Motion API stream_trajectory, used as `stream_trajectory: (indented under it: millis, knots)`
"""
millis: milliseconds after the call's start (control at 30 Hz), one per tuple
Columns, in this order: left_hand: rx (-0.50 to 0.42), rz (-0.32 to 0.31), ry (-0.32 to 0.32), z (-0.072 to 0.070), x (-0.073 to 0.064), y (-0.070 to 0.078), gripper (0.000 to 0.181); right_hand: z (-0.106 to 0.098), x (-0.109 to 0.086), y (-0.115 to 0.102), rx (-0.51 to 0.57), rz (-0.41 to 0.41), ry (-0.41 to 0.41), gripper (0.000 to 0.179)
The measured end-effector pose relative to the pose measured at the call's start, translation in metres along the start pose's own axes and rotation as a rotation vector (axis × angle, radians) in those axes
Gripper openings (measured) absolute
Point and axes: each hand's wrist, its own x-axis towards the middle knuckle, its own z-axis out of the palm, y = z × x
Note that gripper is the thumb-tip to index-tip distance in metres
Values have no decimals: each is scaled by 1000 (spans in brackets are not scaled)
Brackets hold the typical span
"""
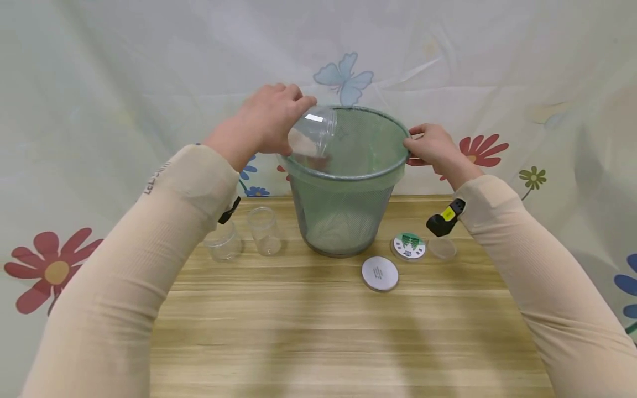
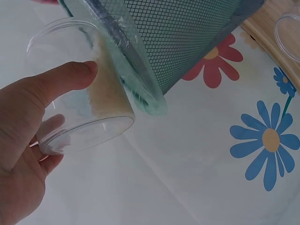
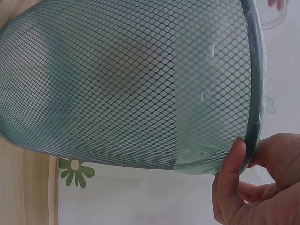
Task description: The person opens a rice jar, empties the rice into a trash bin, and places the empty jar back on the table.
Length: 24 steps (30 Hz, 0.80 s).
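My left hand [image 1: 271, 119] grips a clear plastic jar [image 1: 313, 130], tipped on its side with its mouth over the left rim of a mesh wastebasket [image 1: 343, 210]. A pale, whitish-tan substance [image 2: 108, 84] lies along the jar's lower wall. The basket is lined with a thin green bag [image 1: 348, 182] folded over the rim. My right hand [image 1: 432, 146] pinches that rim and the bag on the right side, as the right wrist view [image 3: 255, 183] also shows. The basket stands upright on the wooden table.
On the wooden table [image 1: 338, 331], two clear jars [image 1: 266, 232] stand left of the basket. To its right lie a green-and-white printed lid [image 1: 409, 246], a white lid [image 1: 380, 273] and a translucent disc [image 1: 442, 249]. A flowered curtain [image 1: 199, 66] hangs behind.
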Motion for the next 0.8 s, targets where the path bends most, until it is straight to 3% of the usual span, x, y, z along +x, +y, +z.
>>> stream_trajectory:
  millis: [800]
  knots:
    - [69, 42, -19, 4, 0, 2, 85, 0, -2, 0, -32, -8, -3, 56]
